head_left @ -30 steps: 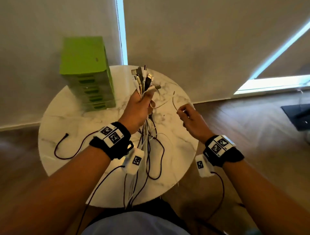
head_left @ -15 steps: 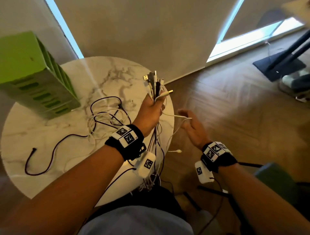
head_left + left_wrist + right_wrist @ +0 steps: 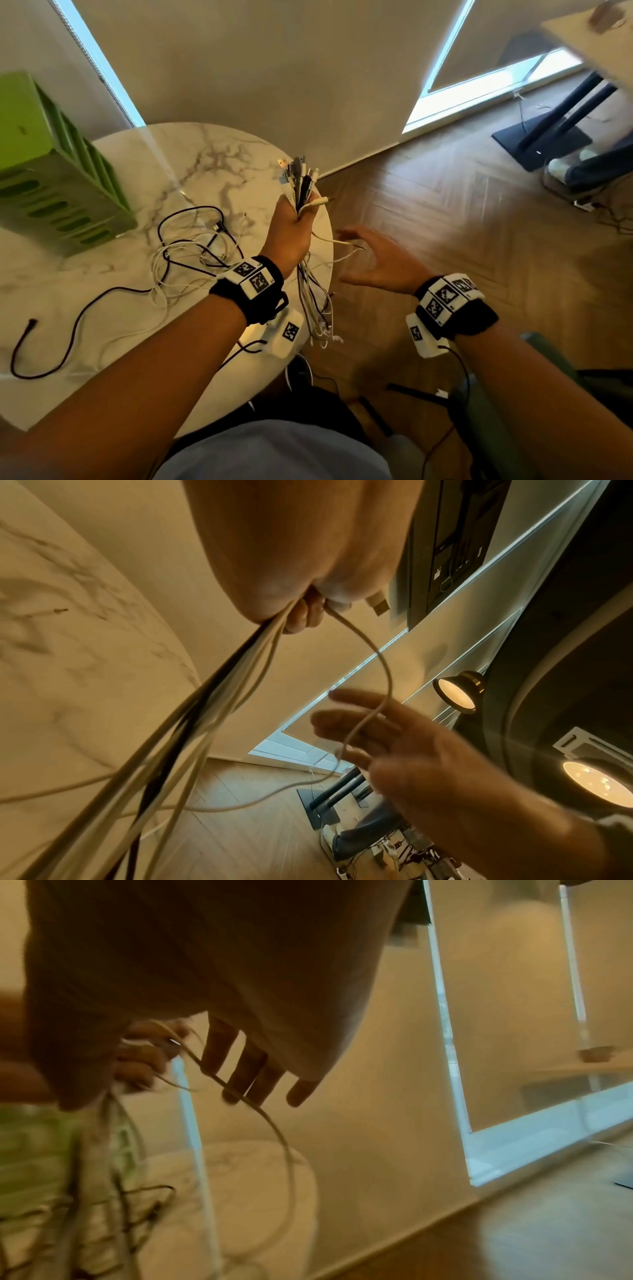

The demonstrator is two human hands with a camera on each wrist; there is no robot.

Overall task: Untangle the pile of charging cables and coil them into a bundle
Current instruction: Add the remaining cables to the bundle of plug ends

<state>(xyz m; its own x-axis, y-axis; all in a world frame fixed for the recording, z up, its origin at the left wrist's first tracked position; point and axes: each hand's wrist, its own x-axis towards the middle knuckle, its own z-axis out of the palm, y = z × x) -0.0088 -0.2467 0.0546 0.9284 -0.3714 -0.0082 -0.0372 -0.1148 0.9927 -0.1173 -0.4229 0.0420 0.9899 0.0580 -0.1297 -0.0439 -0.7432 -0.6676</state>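
My left hand (image 3: 291, 226) grips a bundle of white and dark charging cables (image 3: 298, 181), plug ends sticking up above the fist and the cords hanging down past the table edge (image 3: 317, 308). In the left wrist view the cords (image 3: 205, 710) stream down from the fist. My right hand (image 3: 373, 260) is beside it over the floor, fingers spread; a loose white cable (image 3: 373, 696) loops across those fingers (image 3: 250, 1074). More white and black cables (image 3: 191, 253) lie tangled on the round marble table (image 3: 144, 164).
A green drawer box (image 3: 51, 164) stands at the table's back left. A long dark cord (image 3: 61, 329) trails over the left part of the table. Wooden floor lies right of the table; a desk's dark legs and base (image 3: 544, 137) stand far right.
My view swung right. The left hand carried the bundle toward the table's right edge. The right hand let go of the thin white cable it pinched and spread its fingers.
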